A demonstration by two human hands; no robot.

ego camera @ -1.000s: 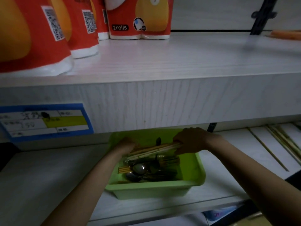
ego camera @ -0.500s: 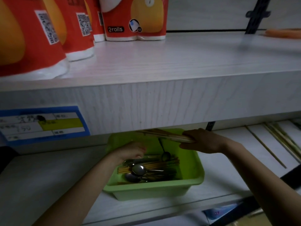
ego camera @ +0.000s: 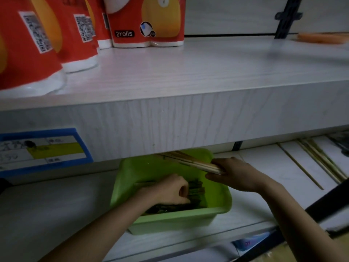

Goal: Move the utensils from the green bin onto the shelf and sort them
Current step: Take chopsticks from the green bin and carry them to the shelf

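right hand [ego camera: 238, 174] grasps pale wooden chopstick bundle [ego camera: 190, 161] over green plastic bin [ego camera: 170, 222] back-right corner | left hand [ego camera: 171, 190] curled inside bin, grasp unclear

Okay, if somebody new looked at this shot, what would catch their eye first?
Probably the bright green bin on the lower shelf, centre frame, with both hands at it. The right hand grips a bundle of wooden chopsticks over its back right corner, and the left hand curls its fingers among the dark utensils inside. Next, the red paper-roll packs on the upper shelf, top left.
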